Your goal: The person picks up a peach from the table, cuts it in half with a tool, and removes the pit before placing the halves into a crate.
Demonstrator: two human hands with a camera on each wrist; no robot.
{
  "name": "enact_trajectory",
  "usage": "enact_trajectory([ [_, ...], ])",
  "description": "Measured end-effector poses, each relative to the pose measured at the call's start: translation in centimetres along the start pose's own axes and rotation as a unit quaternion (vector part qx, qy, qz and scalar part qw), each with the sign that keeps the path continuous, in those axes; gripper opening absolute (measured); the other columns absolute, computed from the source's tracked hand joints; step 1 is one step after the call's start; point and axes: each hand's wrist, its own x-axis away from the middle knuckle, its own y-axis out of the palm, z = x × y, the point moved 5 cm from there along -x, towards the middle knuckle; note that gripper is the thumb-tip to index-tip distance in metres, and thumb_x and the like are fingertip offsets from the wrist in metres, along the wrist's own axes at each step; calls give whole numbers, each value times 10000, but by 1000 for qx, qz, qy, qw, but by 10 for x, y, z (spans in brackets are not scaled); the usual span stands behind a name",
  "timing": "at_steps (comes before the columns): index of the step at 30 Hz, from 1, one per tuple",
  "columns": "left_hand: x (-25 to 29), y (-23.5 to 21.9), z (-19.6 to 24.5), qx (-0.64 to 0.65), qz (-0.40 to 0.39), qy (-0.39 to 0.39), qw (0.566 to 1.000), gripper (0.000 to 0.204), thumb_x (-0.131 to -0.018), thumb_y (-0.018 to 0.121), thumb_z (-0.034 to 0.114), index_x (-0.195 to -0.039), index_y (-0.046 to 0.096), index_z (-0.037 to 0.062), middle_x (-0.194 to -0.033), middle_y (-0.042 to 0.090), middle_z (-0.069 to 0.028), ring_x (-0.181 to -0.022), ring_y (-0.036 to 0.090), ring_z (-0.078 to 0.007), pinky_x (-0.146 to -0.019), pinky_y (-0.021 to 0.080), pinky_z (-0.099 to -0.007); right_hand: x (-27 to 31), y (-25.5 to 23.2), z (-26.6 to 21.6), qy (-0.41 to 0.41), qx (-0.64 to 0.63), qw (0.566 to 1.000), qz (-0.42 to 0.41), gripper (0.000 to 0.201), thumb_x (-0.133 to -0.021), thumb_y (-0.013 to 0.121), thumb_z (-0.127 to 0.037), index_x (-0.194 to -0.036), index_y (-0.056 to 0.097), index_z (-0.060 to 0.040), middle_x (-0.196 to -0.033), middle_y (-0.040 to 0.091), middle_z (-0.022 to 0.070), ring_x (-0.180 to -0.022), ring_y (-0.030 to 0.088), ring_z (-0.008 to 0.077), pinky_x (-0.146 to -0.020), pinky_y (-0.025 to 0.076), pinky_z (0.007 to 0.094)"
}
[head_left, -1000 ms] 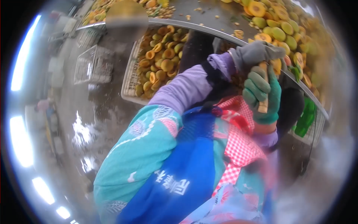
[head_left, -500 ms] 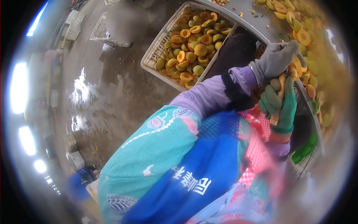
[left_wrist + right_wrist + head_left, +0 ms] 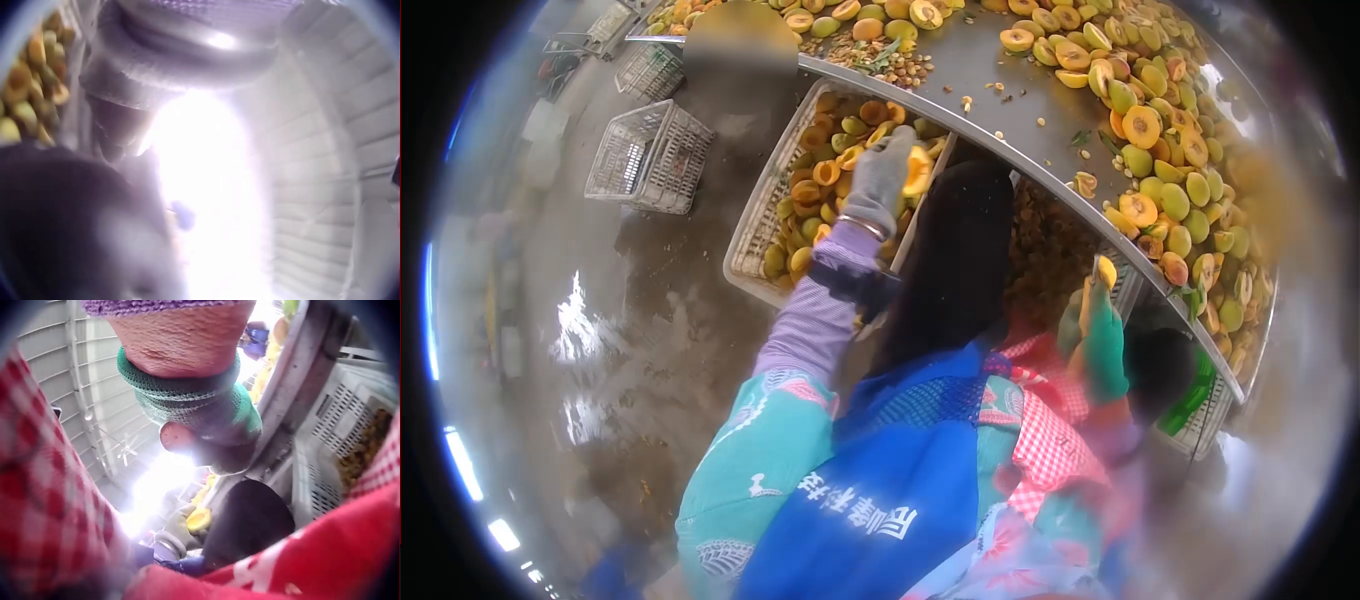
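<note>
My left hand (image 3: 880, 182), in a grey glove, holds a yellow peach half (image 3: 917, 171) over a white crate (image 3: 745, 238) filled with peach halves (image 3: 825, 172). Lower right in the head view, my right hand (image 3: 1103, 350), in a green glove, grips a tool by its wooden handle (image 3: 1086, 308); a yellow-orange piece (image 3: 1107, 271) shows at its upper end. In the right wrist view the handle's round end (image 3: 177, 436) sticks out of the glove. Glare washes out much of the left wrist view, where the grey glove (image 3: 137, 72) lies near the top.
A metal table (image 3: 1020, 110) with a raised edge carries a large heap of peaches (image 3: 1170, 190) and scattered pits (image 3: 900, 70). Another crate (image 3: 648, 160) stands on the wet floor (image 3: 630, 330). A dark-clad knee (image 3: 965, 215) lies beside the filled crate.
My left hand has left the right hand at the table's edge and swung left over the crate with a peach half. The right hand has stayed low by the table, still gripping the wooden-handled tool.
</note>
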Motion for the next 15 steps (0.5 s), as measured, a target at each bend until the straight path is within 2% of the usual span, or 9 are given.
enact_trajectory([
  [1,-32,-25,-18,-99,34,39,994,344,-966,556,335,-1011,670,13,-869,663,-21,-820,642,-106,-674,478,-224,-3,-10,11,23,-11,999,26,459,-982,458,-552,-851,503,-114,-533,424,-5,-377,368,98,-352,279,244],
  [2,-41,-35,-13,-271,85,24,959,386,-949,565,369,-1037,673,9,-887,668,-52,-866,644,-154,-721,477,-262,-6,-18,20,46,-22,997,52,464,-978,461,-560,-851,502,-116,-534,430,-4,-377,373,102,-350,285,244],
  [3,-55,-33,-11,-377,114,94,914,383,-920,593,365,-1059,671,16,-918,681,-114,-901,647,-251,-793,488,-341,-10,-24,29,70,-50,995,57,466,-973,464,-569,-853,502,-120,-534,438,-5,-375,383,111,-341,301,246],
  [6,-108,3,-30,-606,131,381,686,351,-892,604,329,-1068,673,34,-1001,680,-179,-956,635,-353,-871,481,-421,-9,-23,16,92,-41,987,127,461,-973,468,-565,-852,503,-121,-538,443,0,-375,387,112,-334,300,249],
  [8,-167,10,-102,-695,-88,415,581,290,-875,556,268,-1046,685,73,-1095,667,-179,-1051,617,-380,-917,478,-453,-9,-28,11,58,-28,989,134,435,-991,458,-522,-858,504,-110,-544,448,13,-373,392,115,-336,304,244],
  [10,-160,21,-107,-709,-88,382,586,283,-879,535,255,-1042,692,85,-1084,681,-154,-1051,627,-363,-903,486,-443,-4,-25,-7,0,45,982,181,420,-1002,451,-493,-860,505,-101,-546,455,22,-369,398,119,-337,303,244],
  [11,-155,28,-105,-716,-102,364,587,284,-880,529,253,-1041,695,89,-1079,687,-144,-1052,631,-356,-898,489,-439,-12,-46,15,-62,55,977,198,403,-1011,445,-455,-869,512,-84,-546,458,27,-360,399,120,-336,297,243],
  [14,-144,34,-82,-725,-165,304,596,299,-877,535,284,-1043,700,98,-1078,694,-134,-1065,630,-345,-899,488,-442,-37,-34,27,-89,188,965,159,392,-1008,464,-440,-867,523,-78,-547,445,11,-362,388,113,-339,291,245],
  [15,-157,33,-90,-727,-150,299,599,307,-873,540,298,-1043,701,99,-1080,694,-133,-1072,627,-343,-905,483,-450,-39,-30,25,-24,130,981,143,397,-1002,474,-454,-869,529,-85,-549,444,2,-367,393,109,-337,290,247],
])
